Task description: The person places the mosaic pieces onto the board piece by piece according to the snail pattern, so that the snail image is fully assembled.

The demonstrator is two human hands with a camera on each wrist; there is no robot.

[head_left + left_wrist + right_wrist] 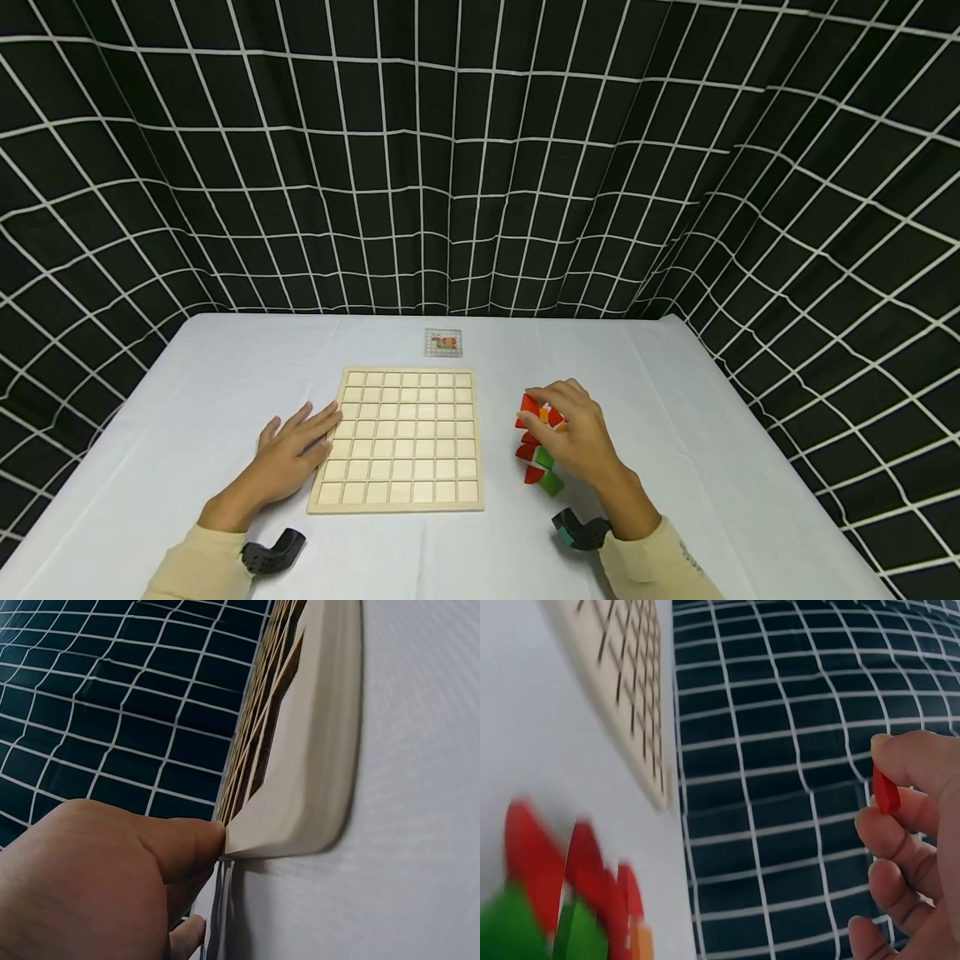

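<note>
A square wooden grid board lies on the white table, its compartments bare. My left hand rests at the board's left edge with fingers fairly straight, fingertips on the rim; the left wrist view has a finger against the board's corner. To the right of the board, my right hand pinches a small red piece between thumb and fingers, raised off the table. Below that hand lies a loose group of red pieces, green pieces and orange pieces, partly hidden by it.
Behind the board lies a small gridded card with a coloured picture. A black curtain with white grid lines surrounds the table's back and sides. White cloth covers the tabletop. Dark devices sit at both wrists.
</note>
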